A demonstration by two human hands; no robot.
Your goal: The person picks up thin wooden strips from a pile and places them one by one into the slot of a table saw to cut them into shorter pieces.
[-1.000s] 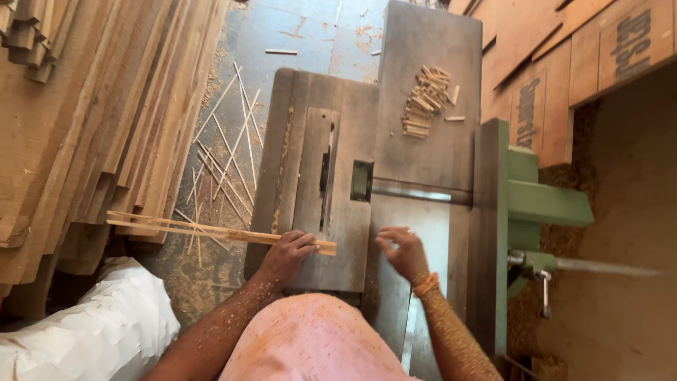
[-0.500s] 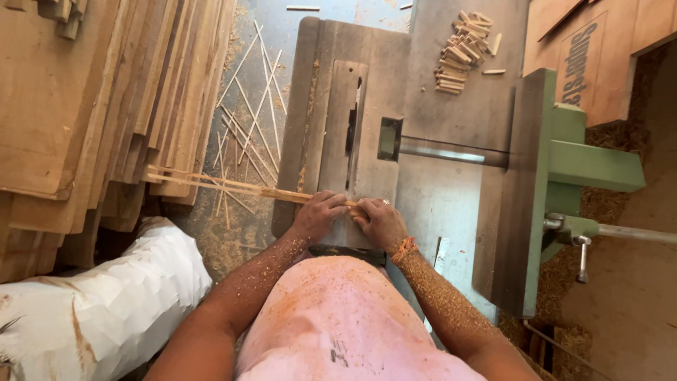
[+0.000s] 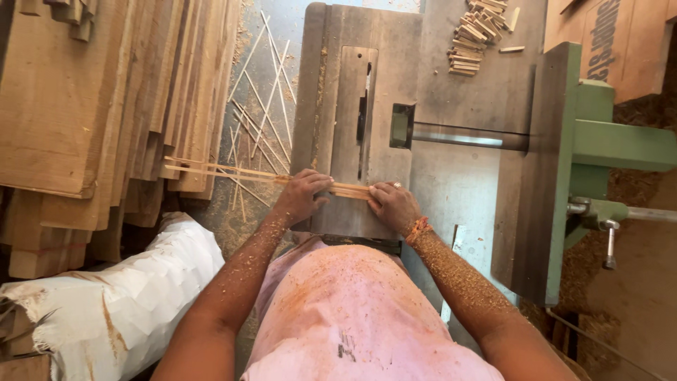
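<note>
- The thin wooden strips (image 3: 268, 175), pale, long and narrow, are lying bundled across the saw table (image 3: 367, 99), jutting off its left edge.
- The left hand (image 3: 302, 197) is gripping the bundle.
- The right hand (image 3: 395, 206) is pinching its end.

Pale wood, grey steel and green paint at the saw bench

The thin pale-tan wooden strips (image 3: 282, 178) match the light slivers (image 3: 264, 92) on the sawdust-speckled grey floor; the stacked flat wooden boards (image 3: 106, 92) run honey-brown, the flat grey steel bench (image 3: 465, 183) is dull and streaked, its boxy painted metal fence arm (image 3: 613, 141) mint green, the crumpled white woven sack (image 3: 120, 303) has rusty smears, the pink shirt (image 3: 352, 317) is flecked orange, and the thread wristband (image 3: 417, 229) is orange
</note>
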